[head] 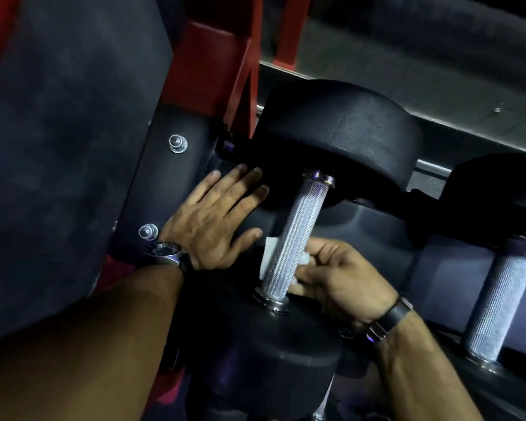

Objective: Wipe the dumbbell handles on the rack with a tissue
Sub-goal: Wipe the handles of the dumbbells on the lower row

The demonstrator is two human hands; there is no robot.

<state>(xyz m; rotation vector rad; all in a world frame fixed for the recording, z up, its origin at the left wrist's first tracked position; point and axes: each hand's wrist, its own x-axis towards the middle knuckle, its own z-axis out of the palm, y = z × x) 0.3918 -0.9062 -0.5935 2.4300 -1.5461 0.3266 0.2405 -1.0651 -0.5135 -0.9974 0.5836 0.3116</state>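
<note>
A white tissue (268, 259) is pinched by the right hand (343, 278) and wrapped behind the lower part of the knurled handle (295, 238). The left hand (216, 220) is laid flat, fingers spread, against the dumbbell's upper head (340, 132). The dumbbell is cradled on the rack (176, 183), beside a second handle (501, 302).

Your black rack (377, 226), red-framed, cradles two black dumbbells: near one (298, 232), second (504, 293) to its right.
</note>
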